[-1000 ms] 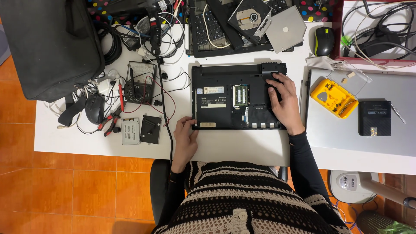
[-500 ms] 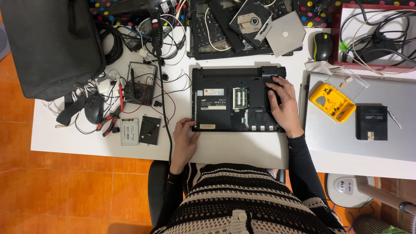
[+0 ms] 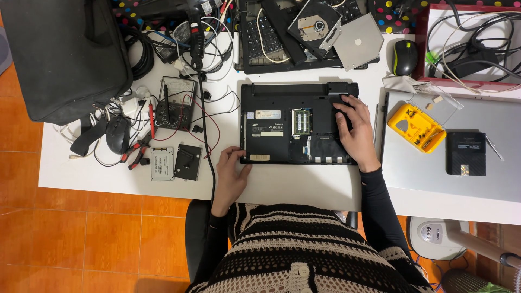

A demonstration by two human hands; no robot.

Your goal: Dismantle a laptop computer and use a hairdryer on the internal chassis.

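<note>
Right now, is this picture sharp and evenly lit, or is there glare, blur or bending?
Head view: sharp overall, lit evenly from above; the laptop and both hands, left hand and right hand, show no blur; shadows are soft and short; the white table looks bright but not blown out; the table's edges bow slightly.

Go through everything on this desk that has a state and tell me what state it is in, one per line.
Laptop: upside down, a memory bay uncovered.
Left hand: resting on the laptop's near left corner.
Right hand: flat on the laptop's right side.
Yellow bit case: clear lid open.
Optical drive: lying loose on the other laptop.
Black bag: lying flat at the table's left end.
Multimeter: leads attached.
</note>
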